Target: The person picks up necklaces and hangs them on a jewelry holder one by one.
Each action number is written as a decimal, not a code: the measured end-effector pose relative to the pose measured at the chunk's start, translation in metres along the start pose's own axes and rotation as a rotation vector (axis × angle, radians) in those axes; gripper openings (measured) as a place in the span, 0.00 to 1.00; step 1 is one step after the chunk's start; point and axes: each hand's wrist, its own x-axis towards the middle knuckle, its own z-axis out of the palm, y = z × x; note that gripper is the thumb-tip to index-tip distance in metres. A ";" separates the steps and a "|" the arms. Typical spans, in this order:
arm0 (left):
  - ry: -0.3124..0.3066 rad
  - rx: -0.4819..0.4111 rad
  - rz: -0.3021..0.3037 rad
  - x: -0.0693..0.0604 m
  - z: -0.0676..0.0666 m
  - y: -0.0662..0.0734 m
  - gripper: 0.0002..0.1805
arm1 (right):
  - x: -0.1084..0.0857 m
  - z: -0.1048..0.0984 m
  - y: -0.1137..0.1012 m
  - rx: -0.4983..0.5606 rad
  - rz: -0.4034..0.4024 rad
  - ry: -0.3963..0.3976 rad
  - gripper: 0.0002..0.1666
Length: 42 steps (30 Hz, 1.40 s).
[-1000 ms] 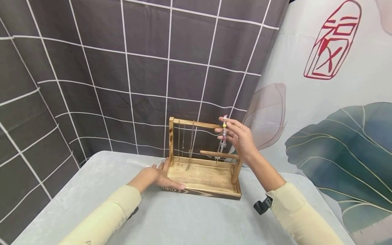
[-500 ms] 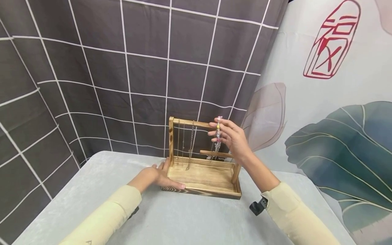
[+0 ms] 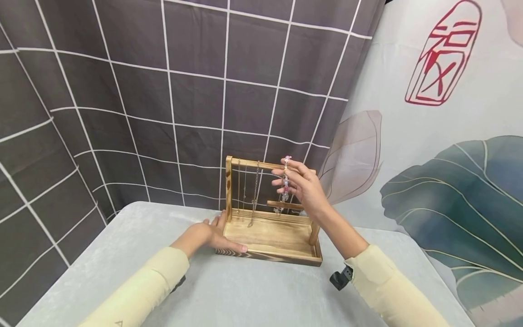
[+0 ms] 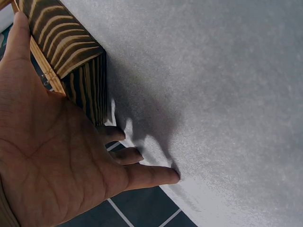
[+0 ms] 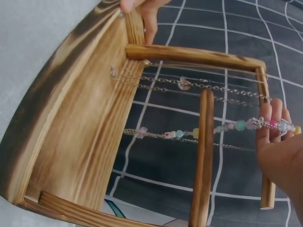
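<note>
A wooden jewellery stand point(image 3: 265, 238) stands on the table, with a tray base, a top bar and a lower side bar. My left hand point(image 3: 208, 234) lies against its left end, fingers spread, thumb on the front rim. The left wrist view shows that palm point(image 4: 57, 146) beside the dark-grained corner point(image 4: 78, 61). At the top bar point(image 5: 199, 56), my right hand point(image 3: 308, 188) holds a colourful beaded necklace point(image 3: 285, 184) across its fingers. Its strand hangs behind the lower bar point(image 5: 202, 156). The right thumb is hidden. Thin chains point(image 3: 255, 190) hang from the bar's left half.
A pale grey cloth covers the table point(image 3: 229, 290). Behind it hangs a dark grid-patterned curtain point(image 3: 196, 95). On the right is a white backdrop with leaf prints point(image 3: 453, 200). A black wrist camera point(image 3: 341, 278) sits at the right cuff.
My right hand has moved left along the top bar, carrying the beaded necklace with it. The bar's right end now shows behind the hand. The left hand and stand have stayed put.
</note>
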 end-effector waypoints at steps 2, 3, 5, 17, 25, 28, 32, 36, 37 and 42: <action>0.000 -0.008 -0.001 -0.002 -0.001 0.001 0.90 | -0.001 0.001 0.002 -0.009 0.005 0.000 0.33; -0.006 0.000 -0.010 0.000 0.000 0.000 0.91 | -0.001 0.002 0.002 -0.011 0.008 0.000 0.33; -0.008 0.001 -0.016 0.004 0.002 -0.002 0.92 | -0.002 0.003 0.004 -0.016 0.014 0.003 0.33; 0.005 -0.002 -0.005 0.001 0.002 0.000 0.92 | -0.001 0.012 0.021 -0.097 0.001 0.004 0.30; 0.007 0.003 0.004 -0.008 -0.001 0.003 0.88 | -0.001 0.021 0.032 -0.110 0.006 -0.009 0.29; 0.005 -0.001 0.002 -0.009 -0.003 0.004 0.87 | -0.001 0.022 0.036 -0.098 0.037 0.000 0.28; 0.002 0.000 0.001 -0.007 -0.002 0.003 0.87 | -0.003 0.022 0.040 -0.069 0.090 0.013 0.29; -0.001 0.010 0.006 -0.006 -0.002 0.003 0.87 | -0.005 0.022 0.043 -0.065 0.112 0.045 0.30; -0.001 0.012 0.007 -0.007 -0.002 0.002 0.88 | -0.005 0.023 0.044 -0.072 0.113 0.058 0.30; -0.009 0.002 0.011 -0.008 -0.002 0.002 0.89 | -0.009 0.023 0.047 -0.086 0.108 0.107 0.31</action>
